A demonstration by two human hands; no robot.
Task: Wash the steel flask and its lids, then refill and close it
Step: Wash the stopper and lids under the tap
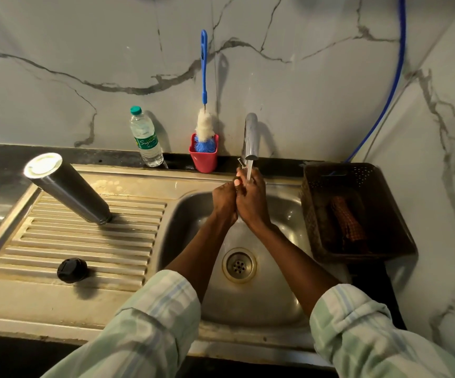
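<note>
Head view: looking down on a steel sink unit, both forearms reaching forward from rolled pale striped sleeves (150, 317).
Black lid (72, 270): nearest item, sitting alone on the ribbed draining board (90, 241), left of the basin and well apart from the hands.
Basin (275, 296): round drain (239, 265) at the bottom, wet sheen around it.
Left hand (225, 199): over the basin, pressed against the right hand; fingers bent towards it, whether they hold anything cannot be told.
Right hand (251, 200): palm side against the left hand, fingers up under the water stream (249, 170); grip cannot be told, the two hands cover each other.
Flask (68, 188): steel, standing upright on the draining board further back and left, pale round top showing; apart from both hands and from the black lid.
Brown basket (357, 211): right of the basin, a checked cloth (347, 223) lying inside.
Tap (251, 137): behind the hands, running.
Red cup (204, 156): at the wall, left of the tap, holding a blue-handled bottle brush (204, 77) upright.
Water bottle (146, 136): clear plastic, green cap, left of the red cup.
Blue hose (395, 77): runs down the marble wall behind the basket.
</note>
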